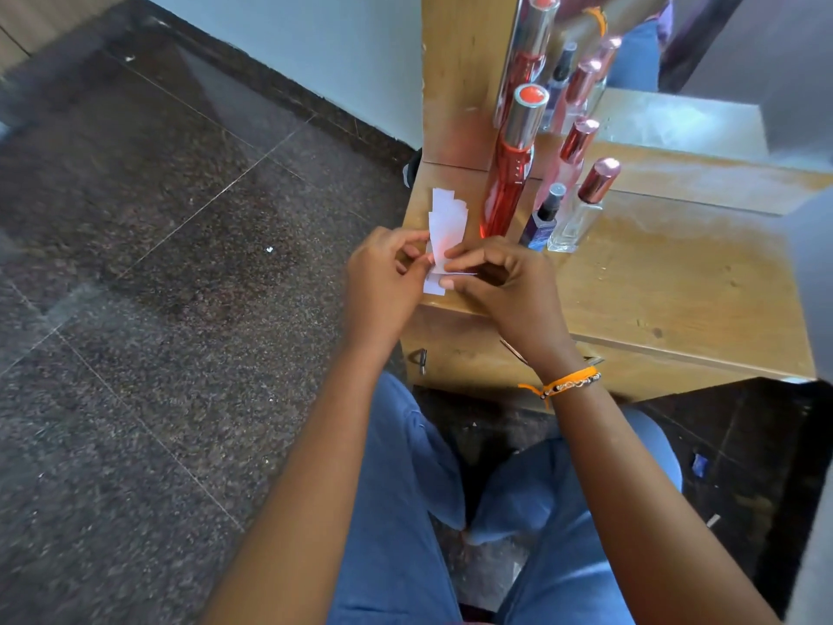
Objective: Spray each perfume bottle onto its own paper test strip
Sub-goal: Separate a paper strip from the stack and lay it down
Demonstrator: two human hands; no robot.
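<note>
A seated person's left hand [383, 281] and right hand [505, 286] meet over the near left corner of a wooden desk [676, 281], fingers of both pinched together on a small fan of white paper strips [444, 227] held upright just above the desk's edge. Right of the strips, near a mirror [631, 42] at the far side, stand a tall red bottle [509, 173], a pink bottle [570, 160], a small dark bottle [541, 218] and a clear bottle [581, 209] with a rose cap. An orange bracelet [563, 383] circles the right wrist.
</note>
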